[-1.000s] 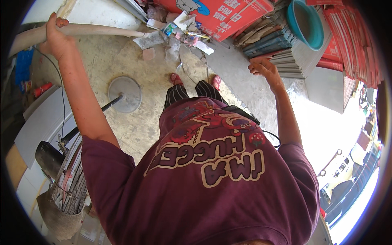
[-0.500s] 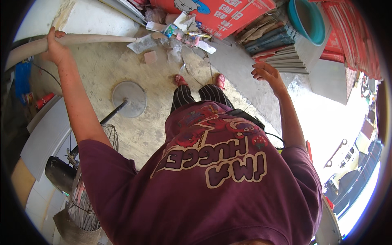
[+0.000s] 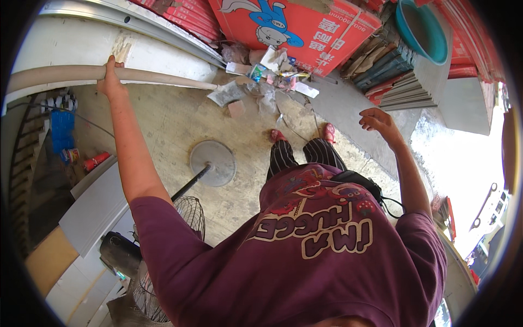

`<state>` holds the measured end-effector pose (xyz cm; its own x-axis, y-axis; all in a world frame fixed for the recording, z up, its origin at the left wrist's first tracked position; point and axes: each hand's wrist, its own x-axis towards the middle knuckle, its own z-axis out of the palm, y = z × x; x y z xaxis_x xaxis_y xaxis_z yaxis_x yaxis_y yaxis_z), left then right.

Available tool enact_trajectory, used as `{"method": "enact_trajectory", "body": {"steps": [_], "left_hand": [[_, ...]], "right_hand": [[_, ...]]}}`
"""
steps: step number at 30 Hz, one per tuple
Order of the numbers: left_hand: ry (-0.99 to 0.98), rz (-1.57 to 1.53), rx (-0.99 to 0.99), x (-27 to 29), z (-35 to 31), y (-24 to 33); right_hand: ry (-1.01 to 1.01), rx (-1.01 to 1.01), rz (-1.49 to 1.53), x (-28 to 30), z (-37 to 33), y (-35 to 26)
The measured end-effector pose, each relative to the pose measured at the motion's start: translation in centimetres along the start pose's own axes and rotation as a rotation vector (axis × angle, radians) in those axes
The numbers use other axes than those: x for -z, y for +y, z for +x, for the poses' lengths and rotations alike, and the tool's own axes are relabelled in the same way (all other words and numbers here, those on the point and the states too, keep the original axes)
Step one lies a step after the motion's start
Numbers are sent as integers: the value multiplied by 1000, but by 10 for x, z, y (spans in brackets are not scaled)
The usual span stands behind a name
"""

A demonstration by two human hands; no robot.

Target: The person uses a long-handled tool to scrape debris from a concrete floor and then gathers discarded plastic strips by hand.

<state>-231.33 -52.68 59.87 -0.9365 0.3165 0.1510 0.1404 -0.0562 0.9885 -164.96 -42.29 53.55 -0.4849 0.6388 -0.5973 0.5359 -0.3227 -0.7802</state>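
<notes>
My left hand (image 3: 111, 82) is stretched out to the far left, its fingers wrapped round a long beige pole (image 3: 158, 75). The pole's thin end reaches a heap of litter (image 3: 272, 76) on the floor, made up of paper scraps, plastic film and wrappers. A small pinkish flat piece (image 3: 237, 109) lies at the near side of that heap. Out to the right, my right hand (image 3: 377, 121) hangs in the air with its fingers loosely bent and a little apart, holding nothing. Below it is the grey floor beside some stacked flat boards.
A large red carton (image 3: 302, 38) stands behind the litter. At the right are stacked tiles or boards (image 3: 406, 95) and a teal basin (image 3: 422, 32). A standing fan's round base (image 3: 213, 163) and wire cage (image 3: 190, 215) are close on my left. A red bottle-like object (image 3: 96, 161) lies farther left.
The view has shifted, so the scene sits farther right and lower. My left hand still grips the pole, whose end stays by the litter. My right hand remains raised without anything in it.
</notes>
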Motion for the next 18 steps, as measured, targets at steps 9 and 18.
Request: {"method": "enact_trajectory", "body": {"steps": [9,18], "left_hand": [[-17,132,23,-23,54,-6],[39,269,71,-16,115,-49]], "right_hand": [[74,-3,33,7,-11,6],[94,-45,-9,18,-18,20]]}}
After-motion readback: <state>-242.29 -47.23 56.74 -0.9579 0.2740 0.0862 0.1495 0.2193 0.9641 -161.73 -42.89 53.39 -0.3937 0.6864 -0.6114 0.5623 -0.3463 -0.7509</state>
